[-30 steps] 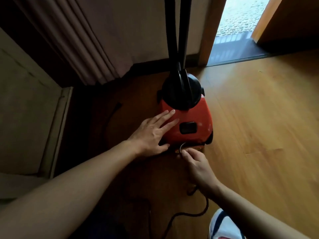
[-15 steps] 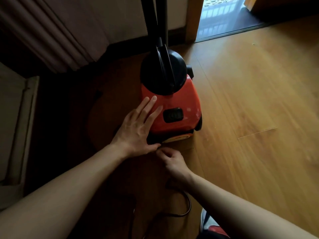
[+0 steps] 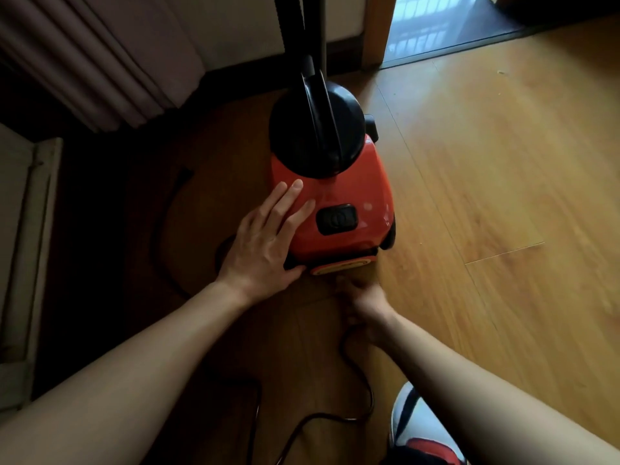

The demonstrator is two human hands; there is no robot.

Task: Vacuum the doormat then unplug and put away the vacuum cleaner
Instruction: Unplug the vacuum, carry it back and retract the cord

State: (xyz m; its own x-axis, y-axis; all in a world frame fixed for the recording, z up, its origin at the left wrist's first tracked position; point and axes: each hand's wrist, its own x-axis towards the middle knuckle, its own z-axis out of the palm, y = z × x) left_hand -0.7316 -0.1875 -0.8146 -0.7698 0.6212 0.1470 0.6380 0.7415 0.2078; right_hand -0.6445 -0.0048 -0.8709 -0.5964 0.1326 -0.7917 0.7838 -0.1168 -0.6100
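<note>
A red vacuum cleaner with a black dome top and a black power switch stands on the wooden floor, its black hose rising out of the top of the view. My left hand lies flat on the left side of its red body, fingers spread. My right hand is closed at the rear base of the vacuum, on the black power cord, which trails back in loops over the floor. The doormat is not in view.
Curtains hang at the back left over a dark corner. A doorway opens at the back right, past a wooden frame. A white panel runs along the left edge. A shoe shows at the bottom.
The view has drawn closer to the vacuum. My right hand has slid a little back from the rear base with the cord. My left hand stays flat on the red body.
</note>
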